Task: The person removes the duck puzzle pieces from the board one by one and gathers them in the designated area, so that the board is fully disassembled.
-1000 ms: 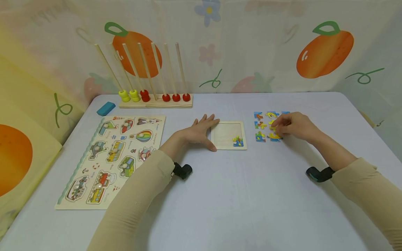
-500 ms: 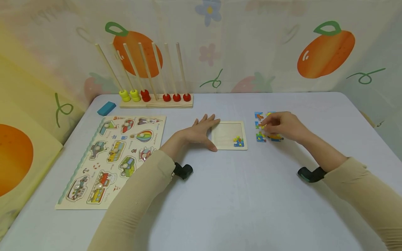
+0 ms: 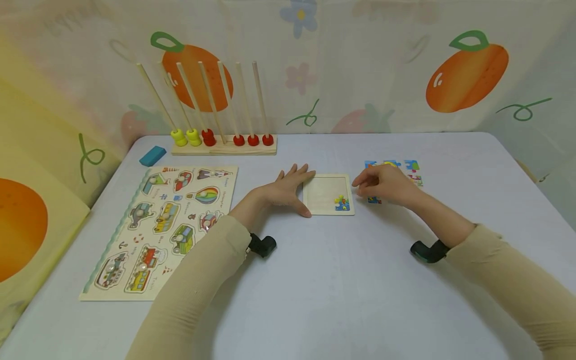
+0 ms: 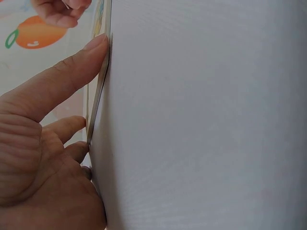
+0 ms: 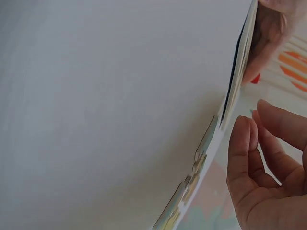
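Note:
My left hand (image 3: 288,189) is spread at the left side of a small square wooden puzzle tray (image 3: 321,194). Its thumb (image 4: 91,55) lies against the tray's near edge, with the index fingertip by the far left corner. Joined blue and yellow jigsaw pieces (image 3: 342,202) sit in the tray's near right corner. Just right of the tray, my right hand (image 3: 387,184) has thumb and fingertips brought together. In the right wrist view, a small green edge of a puzzle piece (image 5: 253,111) shows at the fingertips; the rest is hidden.
Loose jigsaw pieces (image 3: 411,165) lie beneath and beyond the right hand, partly covered. A large vehicle puzzle board (image 3: 177,200) is at the left. Behind it stand a wooden peg rack (image 3: 223,146) with red and yellow beads and a blue block (image 3: 152,156).
My right hand has moved left from over the loose pieces to beside the tray's right edge, uncovering pieces at the right. The left hand and tray stay where they were.

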Demonstrator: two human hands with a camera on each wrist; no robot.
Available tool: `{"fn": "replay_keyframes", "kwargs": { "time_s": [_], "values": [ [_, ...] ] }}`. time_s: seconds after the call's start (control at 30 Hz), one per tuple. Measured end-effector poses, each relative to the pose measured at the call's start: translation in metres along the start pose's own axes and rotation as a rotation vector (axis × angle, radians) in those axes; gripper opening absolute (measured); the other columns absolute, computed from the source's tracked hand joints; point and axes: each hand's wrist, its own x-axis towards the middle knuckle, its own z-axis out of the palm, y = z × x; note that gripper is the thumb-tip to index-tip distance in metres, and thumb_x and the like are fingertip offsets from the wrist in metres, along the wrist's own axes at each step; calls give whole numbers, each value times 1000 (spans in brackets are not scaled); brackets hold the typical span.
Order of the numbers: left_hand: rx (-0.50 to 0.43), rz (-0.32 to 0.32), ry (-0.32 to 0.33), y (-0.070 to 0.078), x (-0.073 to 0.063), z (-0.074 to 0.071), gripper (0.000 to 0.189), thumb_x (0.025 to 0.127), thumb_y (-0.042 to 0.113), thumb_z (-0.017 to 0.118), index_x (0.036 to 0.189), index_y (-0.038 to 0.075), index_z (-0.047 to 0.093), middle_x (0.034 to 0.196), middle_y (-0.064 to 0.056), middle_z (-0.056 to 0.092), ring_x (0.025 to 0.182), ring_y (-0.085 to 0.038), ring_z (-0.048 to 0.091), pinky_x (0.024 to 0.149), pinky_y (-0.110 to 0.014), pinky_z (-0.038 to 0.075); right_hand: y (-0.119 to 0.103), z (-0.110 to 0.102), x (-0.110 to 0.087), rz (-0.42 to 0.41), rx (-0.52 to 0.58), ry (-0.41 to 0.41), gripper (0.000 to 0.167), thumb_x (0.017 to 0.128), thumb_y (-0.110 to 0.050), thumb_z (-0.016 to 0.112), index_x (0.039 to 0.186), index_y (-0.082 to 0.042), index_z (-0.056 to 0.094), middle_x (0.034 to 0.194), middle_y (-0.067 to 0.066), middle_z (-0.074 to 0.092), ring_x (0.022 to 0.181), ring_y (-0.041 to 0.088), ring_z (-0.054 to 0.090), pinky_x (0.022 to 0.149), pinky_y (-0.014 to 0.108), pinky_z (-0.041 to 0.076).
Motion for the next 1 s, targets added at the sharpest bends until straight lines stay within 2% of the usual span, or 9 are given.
{"fn": "replay_keyframes", "kwargs": {
  "time_s": [0.1,0.17,0.3,0.33,0.4,0.53,0.6,0.67,1.0],
  "values": [
    [7,-2,2,0,0,0,111,73,30,85,160,18,16,170,-2,-4,157,-21,-17,127,-47,-14,-3,5,3,-16,-16,-9,24,88,-14,72,110,-5,71,97,11,74,86,16,63,69,19,49],
    [13,-3,4,1,0,0,111,74,30,84,160,18,16,170,-2,-4,157,-21,-17,127,-47,-13,-4,7,6,-38,-18,-12,25,86,-12,73,109,-4,72,96,12,75,84,15,65,90,26,53],
    [23,-8,9,1,-1,-1,110,74,31,84,160,18,16,170,-2,-4,157,-22,-16,127,-47,-12,-6,14,10,-52,-19,-20,26,82,-13,76,107,-6,73,94,10,75,82,11,64,95,31,51],
    [25,-10,9,2,-1,-1,109,74,31,84,160,18,17,170,-2,-4,157,-22,-16,127,-47,-12,-7,15,10,-51,-16,-21,26,81,-13,77,107,-6,73,93,9,75,82,11,64,100,32,47],
    [27,-12,9,1,-1,-1,109,75,31,84,160,18,17,170,-2,-3,157,-22,-16,127,-47,-12,-8,19,10,-42,-25,-22,28,80,-15,78,107,-7,73,94,7,73,84,12,63,86,28,46],
    [27,-12,6,1,-1,-1,109,75,30,84,160,18,17,170,-2,-3,157,-22,-16,127,-47,-12,-13,24,8,-39,-44,-19,32,78,-16,80,107,-6,71,94,7,71,83,14,61,86,27,45],
    [24,-12,4,1,-1,-1,109,75,30,84,160,18,17,170,-2,-3,157,-22,-16,127,-47,-12,-14,26,8,-35,-59,-23,34,78,-17,81,108,-6,71,95,7,70,83,15,60,77,25,48],
    [21,-13,3,1,-1,-1,109,75,30,84,160,18,17,170,-2,-3,157,-22,-16,127,-47,-12,-16,27,7,-33,-65,-29,35,77,-17,81,108,-5,70,96,8,70,83,16,59,74,22,48],
    [10,-8,3,2,0,0,110,74,31,84,160,18,17,170,-2,-3,157,-22,-16,127,-47,-13,-17,29,6,-50,-100,-39,34,78,-13,81,108,-2,70,100,11,71,86,18,60,76,23,48]
  ]
}}
